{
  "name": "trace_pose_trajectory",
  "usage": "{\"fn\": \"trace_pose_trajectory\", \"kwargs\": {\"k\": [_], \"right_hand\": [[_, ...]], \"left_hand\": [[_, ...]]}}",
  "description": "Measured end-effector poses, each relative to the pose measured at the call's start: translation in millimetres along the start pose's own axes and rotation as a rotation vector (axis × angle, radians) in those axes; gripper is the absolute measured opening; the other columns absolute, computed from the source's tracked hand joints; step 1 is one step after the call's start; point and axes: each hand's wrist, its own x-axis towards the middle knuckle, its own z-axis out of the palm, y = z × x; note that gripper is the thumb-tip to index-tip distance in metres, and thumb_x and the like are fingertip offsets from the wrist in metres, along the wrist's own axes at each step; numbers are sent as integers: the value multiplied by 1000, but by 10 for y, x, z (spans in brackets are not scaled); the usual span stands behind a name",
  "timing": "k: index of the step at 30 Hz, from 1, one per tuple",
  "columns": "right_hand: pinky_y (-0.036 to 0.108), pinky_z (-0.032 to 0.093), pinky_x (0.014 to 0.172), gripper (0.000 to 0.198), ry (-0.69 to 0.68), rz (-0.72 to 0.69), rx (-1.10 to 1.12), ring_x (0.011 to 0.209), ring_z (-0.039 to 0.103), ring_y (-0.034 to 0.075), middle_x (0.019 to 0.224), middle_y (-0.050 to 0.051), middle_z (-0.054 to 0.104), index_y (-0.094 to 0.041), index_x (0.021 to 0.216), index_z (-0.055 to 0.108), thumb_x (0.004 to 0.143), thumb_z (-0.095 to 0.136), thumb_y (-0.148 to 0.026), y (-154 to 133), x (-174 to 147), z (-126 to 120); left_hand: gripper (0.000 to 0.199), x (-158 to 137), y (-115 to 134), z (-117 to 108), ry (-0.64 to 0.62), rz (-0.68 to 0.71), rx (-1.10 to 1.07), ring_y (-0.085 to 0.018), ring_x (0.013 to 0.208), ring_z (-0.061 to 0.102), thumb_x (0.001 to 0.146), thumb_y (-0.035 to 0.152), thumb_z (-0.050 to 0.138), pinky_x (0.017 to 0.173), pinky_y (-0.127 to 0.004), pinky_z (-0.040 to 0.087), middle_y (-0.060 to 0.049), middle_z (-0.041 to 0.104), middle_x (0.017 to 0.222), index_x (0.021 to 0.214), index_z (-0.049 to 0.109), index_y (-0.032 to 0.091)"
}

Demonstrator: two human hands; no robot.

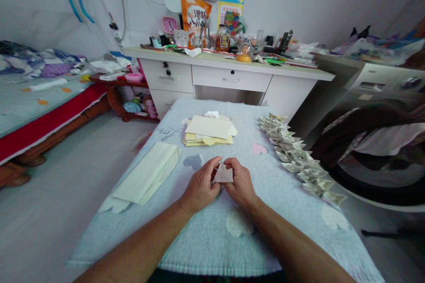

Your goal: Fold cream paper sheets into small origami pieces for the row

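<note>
Between my two hands is a small folded paper triangle, pale grey-white, its tip pointing away from me. My left hand grips its left side, with thumb and fingers closed on the edge. On the right side, my right hand pinches it in the same way. Both hands are low over the cloth-covered table. Beyond them lies a stack of cream and yellow paper sheets. Along the table's right edge runs a row of several folded paper boats, set close together.
A folded pale green-white cloth or large sheet lies on the table's left. Behind stands a white desk crowded with jars, a snack bag and a pink clock. A washing machine is at right, a bed at left.
</note>
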Motion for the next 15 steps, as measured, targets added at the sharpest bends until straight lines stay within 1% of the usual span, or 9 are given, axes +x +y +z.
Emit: {"fn": "trace_pose_trajectory", "kwargs": {"k": [3,6,9,11,13,15], "right_hand": [[25,44,70,32,28,-47,-2,75,62,17,84,3,66,-19,97,54,67,48,-9,4,-3,-20],[25,44,70,31,45,-78,19,76,61,17,84,3,66,-19,97,55,68,50,-9,13,-12,-31],[24,43,67,32,78,-96,20,73,58,16,83,2,62,-19,99,55,68,54,-10,27,-18,-26],[24,42,63,27,111,-119,14,70,55,15,82,1,58,-19,96,54,70,56,-12,32,-18,-20],[24,40,61,22,120,-158,19,68,51,14,82,1,54,-20,93,54,72,56,-13,29,-17,-20],[24,40,60,23,91,-203,29,69,50,14,85,2,52,-19,94,54,72,55,-12,19,-19,-30]], "left_hand": [[61,-8,15,-5,5,3,-86,-19,98,62,72,5,54,89,-33,49,-9,59,121,130,42,21],[53,-3,33,-22,-28,-41,-268,-18,99,62,77,7,53,88,-32,49,-8,59,120,127,46,22],[45,23,41,-44,-70,-130,-520,-18,97,62,81,12,55,83,-29,49,-8,60,116,123,47,22],[43,49,35,-59,-95,-207,-675,-18,93,62,81,16,58,78,-27,49,-7,61,113,122,47,21],[44,73,19,-72,-113,-274,-805,-18,89,62,78,16,61,73,-26,48,-6,63,105,119,48,20],[45,89,-1,-81,-120,-334,-895,-17,83,62,74,13,63,69,-24,46,-4,65,98,116,50,20]]}}
